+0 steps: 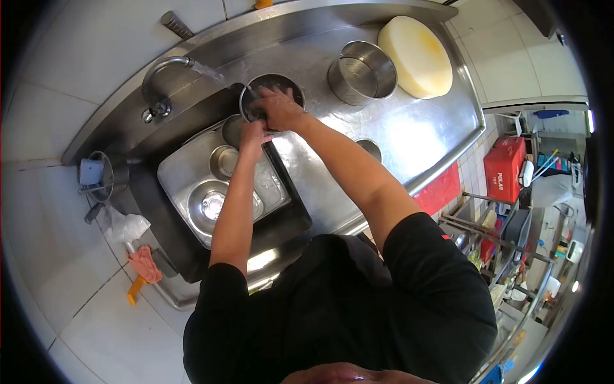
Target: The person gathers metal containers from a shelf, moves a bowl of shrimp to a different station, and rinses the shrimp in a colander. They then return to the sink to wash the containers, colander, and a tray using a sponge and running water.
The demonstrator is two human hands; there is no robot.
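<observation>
A round metal pot (246, 96) is tilted at the sink's edge, below the running tap (167, 62). My left hand (254, 133) grips the near side of its rim, with some fingers hidden. Inside the pot is my right hand (280, 107), its fingers apart and pressed to the wall. Water streams from the spout toward the pot. Close to my left hand, a small metal tin (232, 131) stands in the sink. Under it lies a rectangular steel tray (176, 168) bearing a small round tin (224, 161) and a steel bowl (206, 203).
On the steel counter stand an empty metal pot (362, 72) and a thick pale round block (416, 57). Another round metal container (369, 148) sits partly behind my right arm. A strainer-like metal basket (114, 176) and an orange cloth (145, 264) lie along the left edge.
</observation>
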